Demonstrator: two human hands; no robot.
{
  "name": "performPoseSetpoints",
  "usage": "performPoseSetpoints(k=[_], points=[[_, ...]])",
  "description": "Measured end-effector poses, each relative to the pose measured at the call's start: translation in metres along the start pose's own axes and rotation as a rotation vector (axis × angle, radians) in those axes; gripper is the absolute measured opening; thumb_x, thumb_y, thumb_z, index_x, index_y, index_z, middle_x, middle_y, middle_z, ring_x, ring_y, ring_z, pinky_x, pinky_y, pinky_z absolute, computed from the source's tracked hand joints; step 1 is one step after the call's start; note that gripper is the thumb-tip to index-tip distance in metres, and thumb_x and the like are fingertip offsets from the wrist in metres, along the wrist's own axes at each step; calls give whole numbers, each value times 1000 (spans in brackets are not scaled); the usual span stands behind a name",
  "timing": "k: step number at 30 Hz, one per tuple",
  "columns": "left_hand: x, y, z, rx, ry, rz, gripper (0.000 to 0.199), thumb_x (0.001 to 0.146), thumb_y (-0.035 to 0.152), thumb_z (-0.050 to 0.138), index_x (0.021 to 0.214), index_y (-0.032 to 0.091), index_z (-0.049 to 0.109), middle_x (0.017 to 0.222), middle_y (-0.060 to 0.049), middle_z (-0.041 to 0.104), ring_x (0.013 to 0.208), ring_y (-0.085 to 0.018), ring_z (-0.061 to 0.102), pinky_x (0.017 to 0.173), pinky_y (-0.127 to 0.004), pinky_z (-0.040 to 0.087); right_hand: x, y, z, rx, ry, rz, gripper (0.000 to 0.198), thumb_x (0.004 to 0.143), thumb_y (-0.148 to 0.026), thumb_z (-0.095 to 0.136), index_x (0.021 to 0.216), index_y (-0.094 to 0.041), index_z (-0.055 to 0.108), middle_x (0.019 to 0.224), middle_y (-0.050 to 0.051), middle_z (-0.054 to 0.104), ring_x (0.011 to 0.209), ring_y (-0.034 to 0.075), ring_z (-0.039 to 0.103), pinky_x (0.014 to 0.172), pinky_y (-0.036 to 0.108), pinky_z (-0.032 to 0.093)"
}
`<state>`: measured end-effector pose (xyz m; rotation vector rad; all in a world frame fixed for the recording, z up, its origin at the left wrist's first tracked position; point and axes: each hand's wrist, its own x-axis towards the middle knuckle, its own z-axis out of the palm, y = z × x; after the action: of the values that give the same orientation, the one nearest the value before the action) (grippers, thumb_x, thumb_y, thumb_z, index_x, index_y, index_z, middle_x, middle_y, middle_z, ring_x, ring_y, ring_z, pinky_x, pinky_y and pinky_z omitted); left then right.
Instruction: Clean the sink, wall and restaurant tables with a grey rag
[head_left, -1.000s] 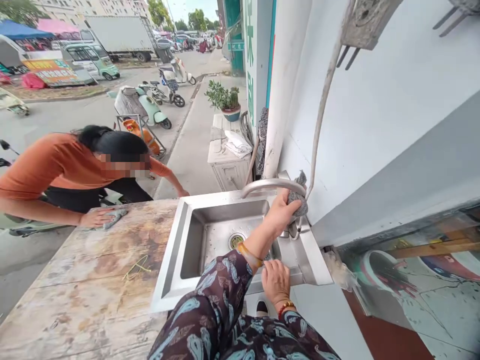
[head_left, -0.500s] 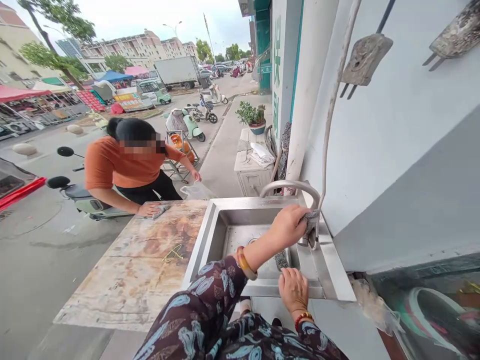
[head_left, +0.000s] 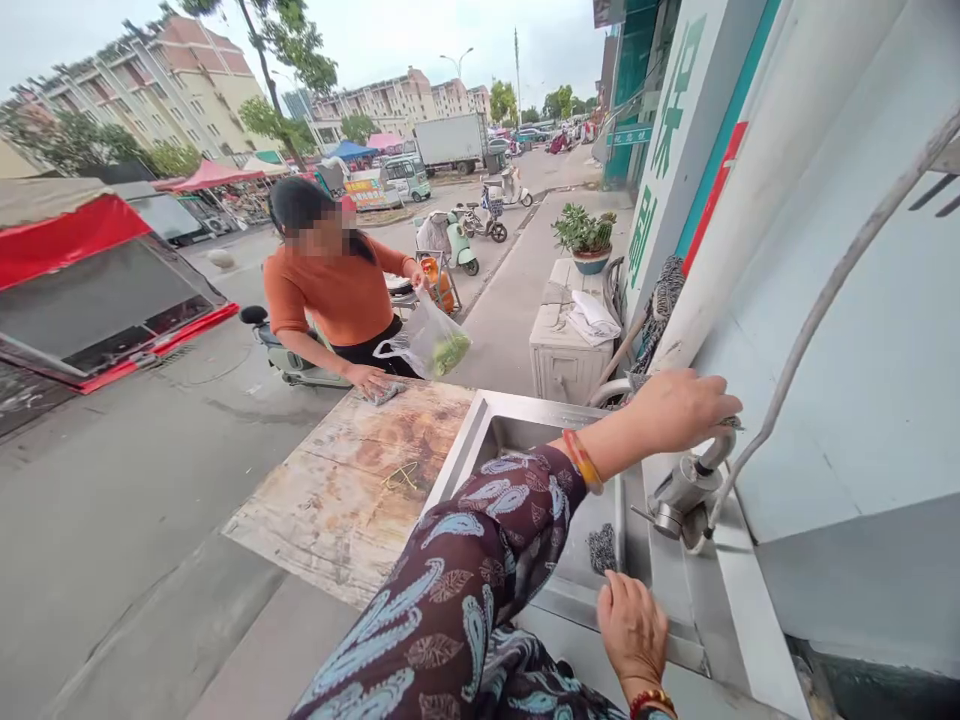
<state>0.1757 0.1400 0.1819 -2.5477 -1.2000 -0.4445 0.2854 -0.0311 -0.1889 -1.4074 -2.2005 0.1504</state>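
My left hand (head_left: 679,408) reaches across to the tap (head_left: 686,490) at the sink's right side. Its fingers are closed around a grey steel wool scrubber (head_left: 733,423), mostly hidden by the hand, against the curved spout. A second clump of dark grey steel wool (head_left: 601,549) lies by the stainless steel sink (head_left: 652,600)'s near right part, partly beyond my right fingertips. My right hand (head_left: 634,628) rests on the sink's near edge with fingers stretched out, holding nothing. My left sleeve covers much of the basin.
A wooden board (head_left: 322,510) with a yellow cord (head_left: 401,476) adjoins the sink. Across it, a person (head_left: 326,290) in orange presses a grey cloth (head_left: 386,393) on the board and holds a plastic bag (head_left: 442,345) of greens. A hose (head_left: 832,285) hangs by the wall.
My left hand has moved along the spout, up from the tap's base. The person has straightened and lifted the plastic bag. My view has turned left.
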Motion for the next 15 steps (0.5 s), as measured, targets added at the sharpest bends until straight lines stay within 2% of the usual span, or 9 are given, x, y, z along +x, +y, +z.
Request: performPoseSetpoints(k=[5, 9, 13, 15], points=[[-16, -2, -3, -88, 138, -135, 29, 99, 41, 46, 105, 22, 67, 101, -7, 69, 87, -21, 61, 78, -37, 41, 0, 0, 1, 0, -1, 4, 30, 94, -30, 47, 110, -25, 71, 107, 9, 74, 104, 28, 64, 85, 41, 42], [-28, -7, -1, -111, 231, -315, 29, 99, 42, 46, 110, 23, 65, 106, -6, 71, 95, -22, 62, 88, -38, 39, -1, -1, 1, -9, -20, 21, 31, 95, -30, 45, 111, -25, 71, 109, 9, 74, 108, 28, 63, 88, 41, 42], [-42, -28, 5, -158, 254, -413, 29, 99, 41, 45, 110, 23, 65, 105, -6, 70, 99, -22, 61, 91, -37, 39, -2, -1, 1, -6, -43, 26, 33, 96, -32, 43, 112, -24, 70, 110, 9, 74, 109, 29, 63, 89, 42, 42], [-56, -43, 8, -238, 260, -465, 28, 100, 37, 43, 104, 21, 65, 101, -8, 69, 98, -22, 61, 92, -37, 40, -2, 0, 1, 1, -49, 27, 33, 96, -32, 42, 113, -24, 70, 111, 10, 74, 110, 29, 63, 88, 42, 42]])
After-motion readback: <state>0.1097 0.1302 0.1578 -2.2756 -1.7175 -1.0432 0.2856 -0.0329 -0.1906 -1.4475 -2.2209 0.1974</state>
